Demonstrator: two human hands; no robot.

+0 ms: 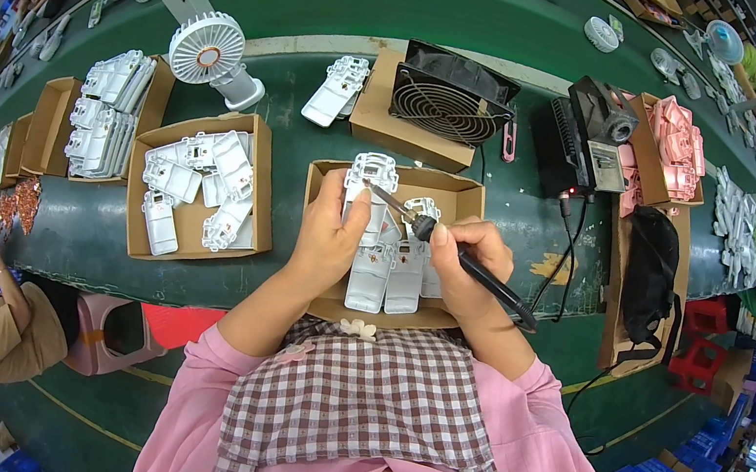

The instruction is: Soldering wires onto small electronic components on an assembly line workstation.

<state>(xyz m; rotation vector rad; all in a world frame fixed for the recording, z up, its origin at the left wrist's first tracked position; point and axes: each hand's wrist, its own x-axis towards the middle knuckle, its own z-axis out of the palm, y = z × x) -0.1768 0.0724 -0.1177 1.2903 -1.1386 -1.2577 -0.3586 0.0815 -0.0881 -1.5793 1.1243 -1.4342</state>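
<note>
Over a cardboard box point(457, 187) at the table's front edge, my left hand point(331, 234) holds a white plastic housing point(375, 172) upright between thumb and fingers. My right hand point(472, 266) grips the black handle of a soldering iron point(405, 212), whose metal tip points left at the housing's upper part. Whether the tip touches it I cannot tell. Several more white housings point(388, 277) lie in the box below my hands. To the left, another cardboard box point(136, 216) holds a loose pile of similar white housings point(200, 170).
A white fan point(208, 56) stands behind the left box. Beyond my hands are a black grille fan point(448, 109) on cardboard and a black soldering station point(565, 147) with cables. Pink parts point(677, 145) fill a box at right. A co-worker point(13, 326) sits at left.
</note>
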